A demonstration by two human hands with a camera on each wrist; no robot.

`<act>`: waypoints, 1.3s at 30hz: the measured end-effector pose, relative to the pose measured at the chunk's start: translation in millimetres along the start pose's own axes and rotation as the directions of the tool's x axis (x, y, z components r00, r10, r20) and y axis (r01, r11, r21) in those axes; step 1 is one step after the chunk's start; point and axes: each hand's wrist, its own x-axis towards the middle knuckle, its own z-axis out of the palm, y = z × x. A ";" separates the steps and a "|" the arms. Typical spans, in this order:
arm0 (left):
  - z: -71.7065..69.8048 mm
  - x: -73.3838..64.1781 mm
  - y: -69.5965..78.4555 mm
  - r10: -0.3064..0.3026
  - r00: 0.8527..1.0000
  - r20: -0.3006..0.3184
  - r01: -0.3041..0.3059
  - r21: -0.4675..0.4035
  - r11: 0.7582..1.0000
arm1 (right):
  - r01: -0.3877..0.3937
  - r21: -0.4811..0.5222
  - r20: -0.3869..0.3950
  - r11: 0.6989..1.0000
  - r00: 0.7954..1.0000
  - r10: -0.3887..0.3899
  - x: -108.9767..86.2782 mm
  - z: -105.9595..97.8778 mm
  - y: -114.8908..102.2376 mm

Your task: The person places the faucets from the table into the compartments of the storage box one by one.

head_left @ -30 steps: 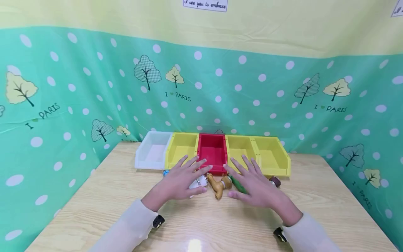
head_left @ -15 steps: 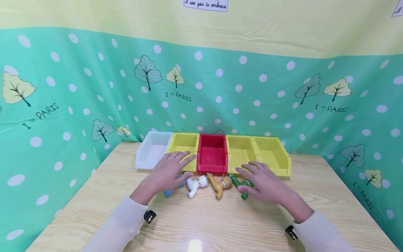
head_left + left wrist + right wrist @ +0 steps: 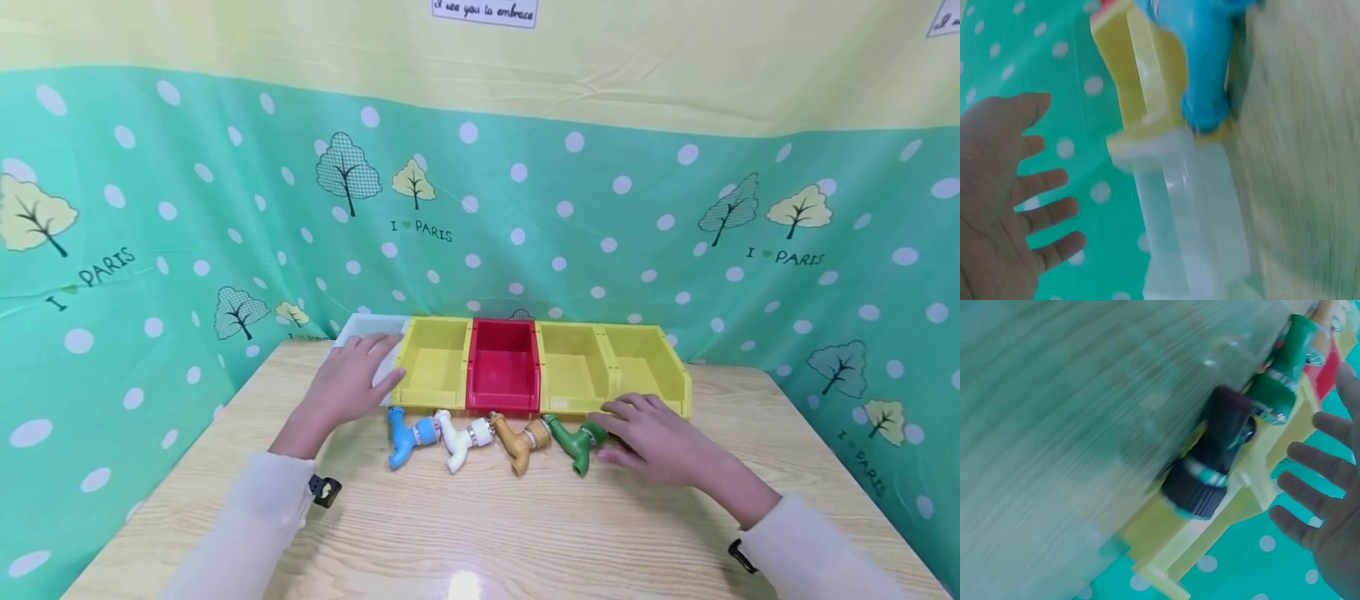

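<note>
Hands [image 3: 341, 387] [image 3: 663, 446] moved apart; fingers [image 3: 1324, 465] spread (right's near faucet [image 3: 576, 443]).

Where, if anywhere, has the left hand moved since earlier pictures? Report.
Yes: in the head view, the left hand shifted left, from the leftmost yellow bin to overlapping the white bin.
</note>
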 end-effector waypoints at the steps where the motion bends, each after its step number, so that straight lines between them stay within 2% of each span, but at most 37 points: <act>1: -0.5 0.1 -6.0 -0.021 1.000 -0.006 0.021 -0.001 1.000 | 0.023 -0.018 -0.004 1.000 1.000 -0.023 -2.1 0.1 2.6; 6: -2.7 -4.2 -30.9 -0.123 0.992 -0.025 0.122 -0.028 0.992 | 0.117 -0.088 -0.010 0.989 0.993 -0.118 -11.2 0.1 13.1; 12: -2.1 -10.8 -54.2 -0.216 0.975 -0.051 0.211 -0.094 0.973 | 0.118 -0.102 0.039 0.988 0.993 -0.114 -17.9 -0.5 19.7; 15: 0.5 -12.3 -63.8 -0.251 0.966 -0.056 0.238 -0.181 0.954 | 0.124 -0.114 0.069 0.986 0.991 -0.117 -21.8 -1.4 21.4; 17: 3.0 -12.9 -70.2 -0.269 0.962 -0.054 0.246 -0.265 0.932 | 0.128 -0.115 0.087 0.985 0.989 -0.118 -24.7 -1.9 22.5; 19: 5.2 -13.6 -76.0 -0.288 0.957 -0.044 0.254 -0.354 0.900 | 0.130 -0.109 0.102 0.986 0.988 -0.119 -27.0 -2.0 23.5; 22: 8.5 -15.9 -84.4 -0.328 0.944 -0.021 0.286 -0.439 0.852 | 0.122 -0.074 0.113 0.990 0.987 -0.113 -28.8 -0.9 24.6; 29: 11.4 -25.4 -96.9 -0.428 0.902 0.053 0.390 -0.525 0.757 | 0.119 -0.009 0.102 0.993 0.988 -0.117 -30.3 2.0 26.7; 32: 11.6 -29.1 -98.4 -0.444 0.893 0.071 0.400 -0.575 0.714 | 0.118 0.009 0.100 0.993 0.988 -0.118 -30.6 2.3 29.0; 35: 13.3 -30.6 -99.3 -0.449 0.890 0.076 0.401 -0.599 0.693 | 0.120 0.029 0.104 0.992 0.987 -0.123 -31.2 3.1 32.3; 39: 16.6 -30.7 -101.8 -0.450 0.890 0.073 0.399 -0.604 0.690 | 0.125 0.054 0.105 0.991 0.986 -0.130 -31.9 3.0 34.2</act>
